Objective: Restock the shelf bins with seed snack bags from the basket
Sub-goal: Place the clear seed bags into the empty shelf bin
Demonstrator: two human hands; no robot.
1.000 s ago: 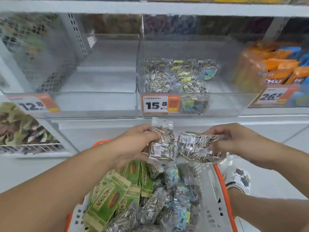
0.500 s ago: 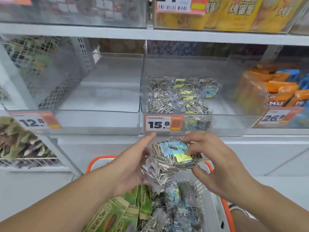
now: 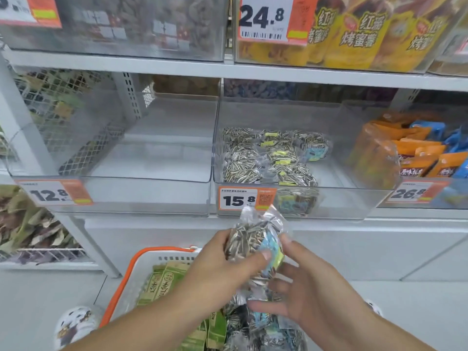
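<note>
below the shelf bin (image 3: 291, 198), left hand (image 3: 222, 269) grips seed bags (image 3: 253, 239); right hand (image 3: 309, 297) spread beside.

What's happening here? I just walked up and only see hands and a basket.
A person is restocking a shop shelf. The left hand grips clear bags of striped seeds, held up above the orange-rimmed basket; the right hand is open beside them, fingers spread. Just above, the bin priced 15.8 already holds several matching bags. The bin priced 12.8 beside it shows nothing inside.
</note>
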